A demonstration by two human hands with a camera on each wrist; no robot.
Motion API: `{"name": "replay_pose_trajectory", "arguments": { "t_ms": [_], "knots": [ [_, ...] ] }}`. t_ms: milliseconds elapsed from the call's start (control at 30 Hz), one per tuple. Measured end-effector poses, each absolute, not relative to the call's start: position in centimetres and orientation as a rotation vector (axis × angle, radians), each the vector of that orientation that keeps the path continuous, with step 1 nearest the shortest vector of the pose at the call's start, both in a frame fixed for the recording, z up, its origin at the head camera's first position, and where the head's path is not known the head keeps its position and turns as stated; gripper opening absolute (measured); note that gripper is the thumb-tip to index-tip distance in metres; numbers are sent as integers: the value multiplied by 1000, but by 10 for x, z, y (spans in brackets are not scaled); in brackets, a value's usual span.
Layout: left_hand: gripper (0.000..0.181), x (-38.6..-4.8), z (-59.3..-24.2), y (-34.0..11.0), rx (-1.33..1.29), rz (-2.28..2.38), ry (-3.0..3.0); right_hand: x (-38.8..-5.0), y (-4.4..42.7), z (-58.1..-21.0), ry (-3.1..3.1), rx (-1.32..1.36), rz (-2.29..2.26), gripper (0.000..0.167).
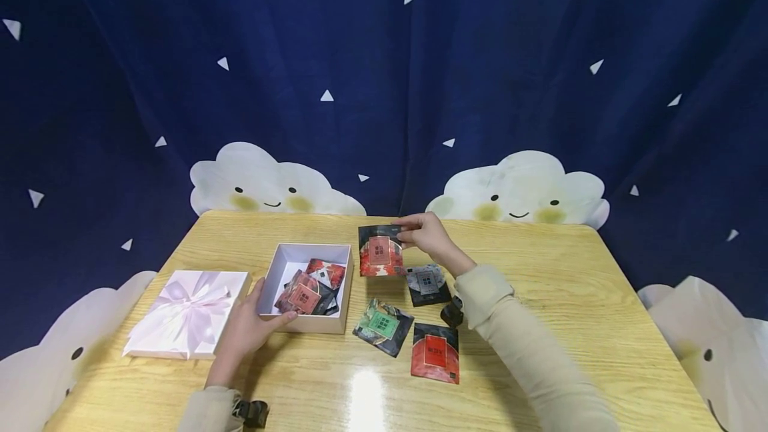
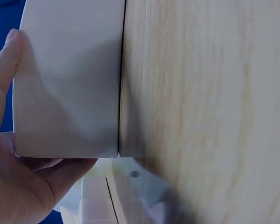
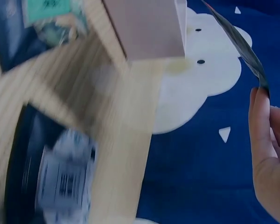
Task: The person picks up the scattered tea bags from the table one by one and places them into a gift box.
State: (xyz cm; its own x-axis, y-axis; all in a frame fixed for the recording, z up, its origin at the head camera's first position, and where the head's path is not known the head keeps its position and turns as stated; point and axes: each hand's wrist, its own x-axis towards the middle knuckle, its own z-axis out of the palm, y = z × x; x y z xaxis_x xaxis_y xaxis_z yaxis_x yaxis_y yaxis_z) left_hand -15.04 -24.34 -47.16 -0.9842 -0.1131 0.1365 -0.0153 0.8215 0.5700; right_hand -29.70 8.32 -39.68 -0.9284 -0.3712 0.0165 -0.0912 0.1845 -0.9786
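Observation:
My right hand (image 1: 432, 239) pinches the edge of a red-and-black sachet (image 1: 379, 252), raised above the table just right of an open white box (image 1: 306, 325). In the right wrist view that sachet (image 3: 242, 46) appears nearly edge-on. At the box's near left corner, my left hand (image 1: 246, 327) grips it, thumb along the front rim and fingers at the left side. Several sachets (image 1: 303, 297) lie piled inside. On the wood outside lie a green-labelled sachet (image 1: 384, 325), a grey-and-black sachet (image 1: 428, 284) and a red sachet with a black top (image 1: 435, 353).
A pale pink box lid (image 1: 180, 345) with a ribbon bow (image 1: 195, 302) lies left of my left hand. The wooden table (image 1: 540, 272) ends at a dark blue curtain (image 1: 372, 72) with white triangles and clouds.

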Motion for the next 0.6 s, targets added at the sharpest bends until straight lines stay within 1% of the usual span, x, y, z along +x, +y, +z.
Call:
{"name": "replay_pose_trajectory", "arguments": {
  "t_ms": [300,600],
  "knots": [
    [106,-151,-472,-242,95,-888,-2834,-294,38,-411,2163,-382,-1899,30],
    [107,-150,-472,-243,99,-886,-2842,-282,-3,-422,2062,-321,-1932,30]
  ]
}}
